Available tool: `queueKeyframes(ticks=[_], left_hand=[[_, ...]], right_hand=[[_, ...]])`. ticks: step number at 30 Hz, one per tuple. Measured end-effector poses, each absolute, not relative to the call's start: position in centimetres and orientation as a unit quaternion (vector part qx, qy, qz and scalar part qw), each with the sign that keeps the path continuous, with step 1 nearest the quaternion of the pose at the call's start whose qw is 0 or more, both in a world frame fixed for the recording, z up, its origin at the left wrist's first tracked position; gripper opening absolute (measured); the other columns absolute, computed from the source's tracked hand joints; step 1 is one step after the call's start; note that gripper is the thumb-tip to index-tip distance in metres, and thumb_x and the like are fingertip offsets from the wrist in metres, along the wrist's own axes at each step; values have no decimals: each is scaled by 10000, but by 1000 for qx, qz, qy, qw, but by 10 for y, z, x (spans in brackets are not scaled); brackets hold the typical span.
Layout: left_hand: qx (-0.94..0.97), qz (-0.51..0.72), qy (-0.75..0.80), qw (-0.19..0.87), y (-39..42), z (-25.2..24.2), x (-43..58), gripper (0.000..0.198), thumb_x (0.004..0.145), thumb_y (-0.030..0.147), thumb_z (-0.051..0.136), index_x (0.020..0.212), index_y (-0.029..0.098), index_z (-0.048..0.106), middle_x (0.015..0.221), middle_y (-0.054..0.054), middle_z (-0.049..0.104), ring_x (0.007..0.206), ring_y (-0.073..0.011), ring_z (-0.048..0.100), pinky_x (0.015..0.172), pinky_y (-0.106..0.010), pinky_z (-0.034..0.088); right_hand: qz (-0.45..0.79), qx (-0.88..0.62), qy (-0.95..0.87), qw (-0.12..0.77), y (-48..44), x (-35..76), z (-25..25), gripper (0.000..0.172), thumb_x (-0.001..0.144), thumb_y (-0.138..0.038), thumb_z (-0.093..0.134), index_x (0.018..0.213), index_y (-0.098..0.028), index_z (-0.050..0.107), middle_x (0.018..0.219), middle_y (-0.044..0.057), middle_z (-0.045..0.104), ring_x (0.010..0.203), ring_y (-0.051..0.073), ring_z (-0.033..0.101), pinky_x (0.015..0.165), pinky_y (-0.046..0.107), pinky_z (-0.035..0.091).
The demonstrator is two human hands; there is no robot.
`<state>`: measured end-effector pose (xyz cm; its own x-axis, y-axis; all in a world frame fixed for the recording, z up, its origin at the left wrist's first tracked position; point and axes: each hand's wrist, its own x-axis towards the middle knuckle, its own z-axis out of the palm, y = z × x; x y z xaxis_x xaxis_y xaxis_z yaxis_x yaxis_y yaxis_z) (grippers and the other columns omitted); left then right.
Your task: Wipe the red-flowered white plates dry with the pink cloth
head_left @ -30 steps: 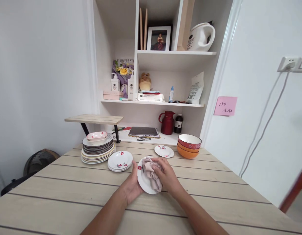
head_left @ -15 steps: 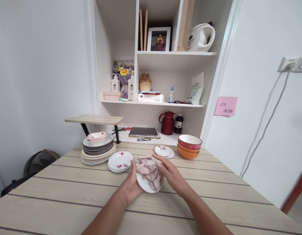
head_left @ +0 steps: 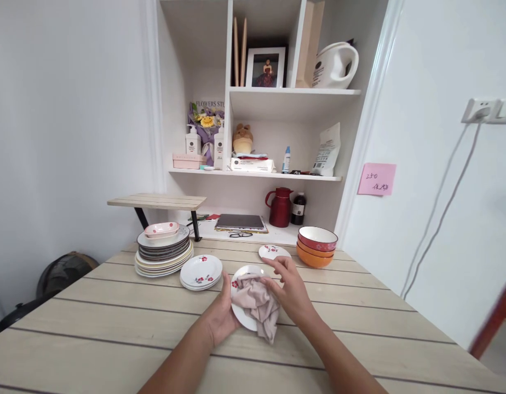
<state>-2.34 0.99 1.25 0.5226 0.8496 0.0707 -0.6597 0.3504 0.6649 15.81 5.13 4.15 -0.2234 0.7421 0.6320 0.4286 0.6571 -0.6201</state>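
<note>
My left hand (head_left: 220, 317) grips the left rim of a small white plate with a red flower (head_left: 241, 280), tilted up above the wooden table (head_left: 113, 323). My right hand (head_left: 292, 293) presses a crumpled pinkish-beige cloth (head_left: 258, 303) against the plate's face; the cloth hangs over its lower right edge. A short stack of matching flowered plates (head_left: 201, 271) lies just left of my hands. One more flowered plate (head_left: 273, 252) lies beyond my right hand.
A tall stack of larger plates topped by a pink dish (head_left: 163, 248) stands at the back left. Red and orange bowls (head_left: 317, 245) are stacked at the back right. Behind the table is a shelf unit with a red jug (head_left: 280, 207), bottles and a laptop (head_left: 240, 220).
The cloth has slid from the plate's upper part down to its lower right edge under my right hand. The plate's flowered upper rim is uncovered again. My left hand keeps its hold.
</note>
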Motion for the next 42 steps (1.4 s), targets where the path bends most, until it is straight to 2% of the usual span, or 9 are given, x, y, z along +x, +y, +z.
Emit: queueKeyframes(ticks=[3, 6, 10, 14, 20, 26, 32, 36, 42], left_hand=[[328, 468, 161, 804, 9, 13, -22, 848, 807, 748, 296, 1397, 155, 437, 1233, -167, 644, 1175, -298, 579, 1037, -449, 363], [333, 472, 165, 799, 6, 15, -21, 787, 829, 722, 301, 1401, 198, 433, 1240, -141, 645, 1159, -286, 590, 1023, -443, 379], [332, 465, 171, 802, 5, 17, -21, 797, 826, 729, 292, 1393, 189, 446, 1237, -151, 645, 1146, -298, 597, 1015, -454, 384], [331, 459, 162, 809, 7, 14, -23, 829, 817, 744, 285, 1400, 174, 436, 1243, -163, 639, 1173, -307, 578, 1022, -460, 377], [335, 447, 177, 810, 10, 11, -26, 838, 807, 758, 293, 1405, 186, 430, 1311, -152, 593, 1243, -295, 525, 1057, -444, 344], [316, 466, 206, 800, 9, 11, -27, 834, 806, 749, 325, 1426, 194, 394, 1308, -156, 595, 1249, -287, 522, 1066, -445, 341], [310, 471, 181, 806, 12, 8, -28, 796, 840, 711, 329, 1433, 182, 378, 1295, -162, 603, 1238, -285, 533, 1059, -454, 356], [311, 470, 158, 810, 15, 4, -28, 819, 835, 720, 324, 1425, 155, 386, 1287, -176, 606, 1233, -288, 536, 1058, -454, 358], [299, 488, 160, 805, 13, 7, -27, 800, 827, 726, 332, 1397, 174, 426, 1264, -156, 625, 1179, -272, 576, 1040, -437, 375]], right_hand=[[136, -381, -793, 456, 48, 154, 41, 551, 755, -346, 685, 1288, -291, 557, 1214, 76, 469, 1002, 229, 535, 865, 378, 473], [144, -403, -826, 367, 42, 149, 39, 646, 700, -292, 716, 1313, -340, 516, 1161, 40, 487, 884, 195, 561, 783, 342, 473], [135, -410, -846, 313, 37, 144, 37, 338, 697, -216, 668, 1024, -297, 638, 955, 2, 507, 730, 149, 523, 650, 275, 410], [222, -376, -808, 396, 38, 145, 41, 101, 706, -212, 633, 755, -208, 545, 859, -3, 508, 687, 130, 490, 595, 244, 388], [530, -379, -533, 540, 43, 153, 49, 332, 765, -499, 627, 771, -234, 428, 555, -84, 428, 403, 87, 344, 348, 211, 266], [549, -358, -474, 587, 51, 155, 44, 324, 716, -407, 697, 876, -232, 476, 798, -7, 625, 734, 195, 648, 655, 342, 552], [293, -372, -712, 518, 52, 152, 36, 137, 721, -196, 578, 810, -229, 480, 866, 14, 611, 810, 212, 581, 739, 355, 492], [187, -333, -811, 443, 40, 147, 41, 337, 726, -50, 440, 958, -235, 600, 1027, 54, 573, 928, 201, 569, 799, 325, 465], [146, -322, -875, 330, 30, 147, 49, 397, 783, -235, 604, 1179, -268, 601, 1241, 88, 498, 1096, 249, 523, 928, 388, 435]])
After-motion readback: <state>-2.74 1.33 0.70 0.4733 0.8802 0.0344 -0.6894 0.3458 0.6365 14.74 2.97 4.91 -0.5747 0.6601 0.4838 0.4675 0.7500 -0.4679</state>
